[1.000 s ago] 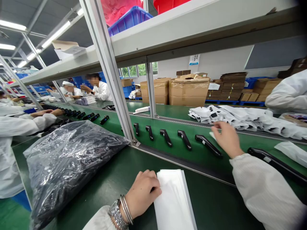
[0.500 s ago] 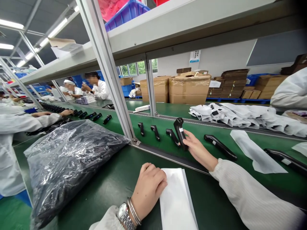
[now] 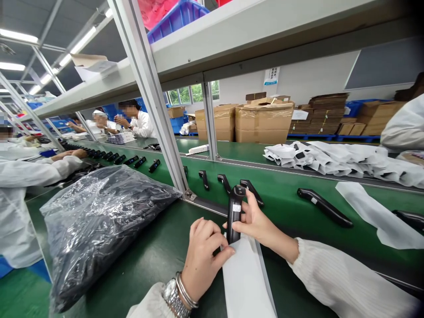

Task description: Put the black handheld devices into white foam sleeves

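A black handheld device (image 3: 235, 212) with a small white label stands nearly upright, its lower end at the mouth of a white sleeve (image 3: 247, 278). My right hand (image 3: 253, 221) grips the device from the right, fingers behind it and thumb on its front. With thumb and fingers closed on the upper edge of the sleeve, my left hand (image 3: 207, 254) is just left of the device; it wears a watch and bangles. The device's lower tip is hidden inside the sleeve. Behind, more black devices (image 3: 324, 207) lie on the green belt (image 3: 281, 194).
A clear plastic bag of dark items (image 3: 109, 221) covers the left of the green table (image 3: 142, 260). A metal post (image 3: 162, 106) rises behind it. White sleeves (image 3: 344, 161) are piled beyond the belt. At far left, a co-worker's sleeve (image 3: 36, 170) reaches in.
My right hand has brought the device from above the belt down to the sleeve's mouth. My left hand's fingers have lifted the sleeve's edge. The devices on the belt have shifted right.
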Demonstrator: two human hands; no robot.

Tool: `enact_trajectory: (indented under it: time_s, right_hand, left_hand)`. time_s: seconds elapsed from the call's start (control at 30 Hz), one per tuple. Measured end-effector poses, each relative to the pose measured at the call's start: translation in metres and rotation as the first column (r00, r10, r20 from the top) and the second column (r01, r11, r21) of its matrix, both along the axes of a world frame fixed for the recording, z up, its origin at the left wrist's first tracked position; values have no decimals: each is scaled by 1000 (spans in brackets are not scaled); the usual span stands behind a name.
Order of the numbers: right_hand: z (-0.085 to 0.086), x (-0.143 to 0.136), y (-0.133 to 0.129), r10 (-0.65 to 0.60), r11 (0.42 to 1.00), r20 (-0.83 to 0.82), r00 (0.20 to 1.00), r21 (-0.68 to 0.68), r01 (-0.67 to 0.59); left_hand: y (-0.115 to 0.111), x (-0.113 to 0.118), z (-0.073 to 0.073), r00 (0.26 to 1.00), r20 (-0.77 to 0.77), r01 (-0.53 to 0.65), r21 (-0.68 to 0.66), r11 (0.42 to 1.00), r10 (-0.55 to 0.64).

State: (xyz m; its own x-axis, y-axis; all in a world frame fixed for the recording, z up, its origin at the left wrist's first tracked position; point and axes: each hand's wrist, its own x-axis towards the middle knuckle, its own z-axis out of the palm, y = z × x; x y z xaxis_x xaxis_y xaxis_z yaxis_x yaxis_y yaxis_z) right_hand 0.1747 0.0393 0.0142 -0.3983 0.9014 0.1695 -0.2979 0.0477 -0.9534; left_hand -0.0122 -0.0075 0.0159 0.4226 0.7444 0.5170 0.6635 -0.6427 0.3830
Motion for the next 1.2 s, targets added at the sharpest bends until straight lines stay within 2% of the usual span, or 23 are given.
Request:
enact_trajectory:
  time_s: [0.1, 0.2, 0.27, 0.33, 0.37, 0.4, 0.47, 0.5, 0.53, 0.57, 0.6, 0.63, 0.7, 0.73, 0.83, 0.97, 1.1, 1.2]
  right_hand:
    - [-6, -2, -1, 28, 993, 106, 994, 109, -39]
    - [-11, -6, -7, 111, 972, 239, 965, 177, -156]
    - [-12, -9, -15, 281, 945, 266, 922, 88, -314]
    - [-8, -12, -21, 457, 889, 213, 864, -81, -450]
    - [-4, -11, -22, 484, 873, 162, 860, -148, -464]
    - [1, -9, -21, 452, 884, 111, 885, -188, -428]
    - [15, 5, -10, 236, 961, 92, 967, -167, -218]
    - [22, 17, -1, 79, 992, 156, 985, -105, -63]
    - [28, 32, 9, -101, 995, 275, 956, 3, 104]
    - [32, 49, 20, -286, 958, 422, 861, 148, 246]
    - [36, 67, 32, -480, 877, 553, 680, 325, 355]
    - [37, 85, 42, -624, 781, 624, 470, 481, 398]
    - [35, 114, 57, -728, 675, 642, 239, 612, 412]
    - [32, 123, 62, -740, 657, 643, 194, 632, 411]
    - [20, 122, 67, -726, 675, 661, 188, 633, 379]
    - [0, 80, 74, -620, 781, 729, 289, 538, 318]
    - [-17, 47, 94, -555, 818, 757, 345, 421, 393]
    - [-22, 40, 104, -516, 833, 730, 448, 305, 462]
  left_hand:
    - [-4, 1, 2, 992, 126, -18, -41, 999, 24]
    - [-5, 0, 1, 955, 273, -93, -96, 991, 116]
    - [-3, -2, -1, 918, 354, -139, -133, 981, 178]
    - [2, -3, -2, 895, 388, -166, -173, 971, 222]
    - [5, -4, -3, 895, 380, -169, -195, 966, 233]
    - [7, -5, -4, 904, 353, -171, -216, 961, 240]
    - [10, -6, -6, 936, 245, -189, -256, 948, 252]
    - [10, -6, -7, 950, 175, -205, -274, 940, 258]
    - [10, -6, -8, 959, 103, -224, -291, 930, 264]
    - [10, -6, -10, 963, 40, -242, -306, 921, 267]
    - [10, -6, -11, 965, -14, -252, -324, 912, 262]
    - [9, -5, -12, 967, -56, -254, -345, 904, 250]
    - [8, -4, -13, 975, -106, -222, -401, 889, 196]
    - [7, -3, -13, 982, -109, -189, -430, 883, 157]
    - [7, 0, -11, 996, -47, -86, -445, 891, 72]
    - [7, 1, -9, 998, -30, -66, -317, 946, 60]
    - [7, 0, -11, 999, -40, -29, -277, 960, 18]
    - [6, 0, -11, 1000, 1, -11, -281, 960, 12]
